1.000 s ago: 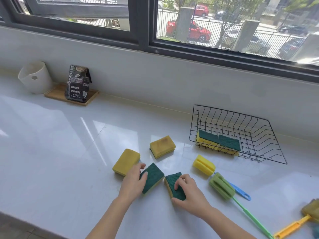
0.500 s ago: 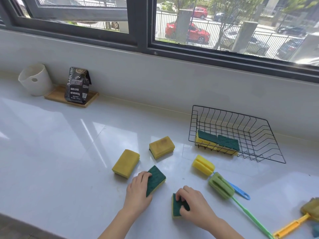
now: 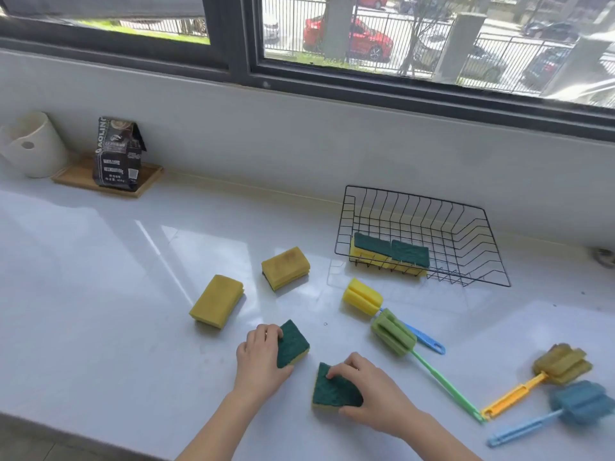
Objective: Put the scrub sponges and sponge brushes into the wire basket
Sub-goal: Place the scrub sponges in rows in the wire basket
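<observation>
My left hand [image 3: 259, 356] grips a green-topped scrub sponge [image 3: 294, 342] on the white counter. My right hand [image 3: 372, 392] grips a second green-topped sponge [image 3: 329, 389] beside it. Two yellow sponges [image 3: 217, 301] [image 3: 286, 267] lie farther back on the left. The black wire basket [image 3: 466, 234] stands at the back right with two sponges [image 3: 391, 256] inside. Sponge brushes lie to the right: a yellow-headed one [image 3: 362, 296], a green one [image 3: 394, 332], an olive one with an orange handle [image 3: 562, 362] and a blue one [image 3: 580, 402].
A black coffee bag [image 3: 118, 154] stands on a wooden tray [image 3: 146, 184] at the back left, next to a white cup [image 3: 33, 144]. A wall with a window runs behind the counter. The counter's front edge is at the lower left.
Both hands have drawn the two green-topped sponges toward me and tightened on them. The view has shifted slightly left, bringing the blue brush into sight.
</observation>
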